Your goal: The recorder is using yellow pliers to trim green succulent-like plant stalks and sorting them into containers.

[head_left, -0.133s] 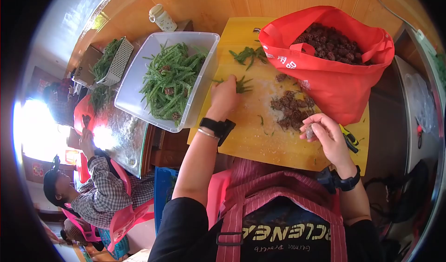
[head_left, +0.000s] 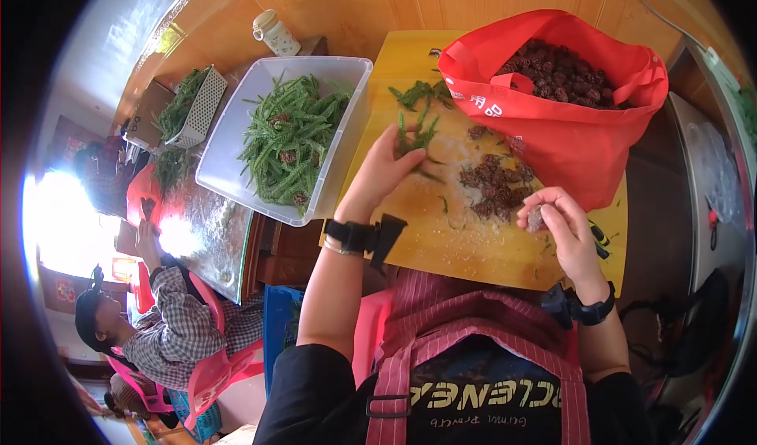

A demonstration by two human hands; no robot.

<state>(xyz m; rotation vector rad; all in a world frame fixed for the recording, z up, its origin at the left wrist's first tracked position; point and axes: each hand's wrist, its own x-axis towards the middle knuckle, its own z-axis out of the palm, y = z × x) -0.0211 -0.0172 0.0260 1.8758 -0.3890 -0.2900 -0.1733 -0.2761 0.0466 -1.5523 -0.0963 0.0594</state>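
My left hand (head_left: 384,166) is closed on a green pine sprig (head_left: 419,133), whose needled tips point up and away over the yellow board (head_left: 406,240). In my right hand (head_left: 564,228), pinched between thumb and fingers, is a small greyish-brown pine cone (head_left: 536,219). Just beyond that hand lies a loose pile of brown pine cones (head_left: 495,185) with pale crumbs scattered about. More green sprigs (head_left: 416,95) rest on the board farther back. To the left, a clear plastic bin (head_left: 225,173) holds many green sprigs with a few cones among them.
A red bag (head_left: 552,157) full of dark cones stands at the board's right. Beside my right hand lies a yellow-and-black tool (head_left: 599,238), partly hidden. A white cup (head_left: 276,33) stands behind the bin. At left, another person (head_left: 177,327) sits at a glass-topped table (head_left: 225,248).
My left hand has turned and shifted slightly right, and the sprig now stands up from the fingers. My right hand, with the cone, has moved a little right.
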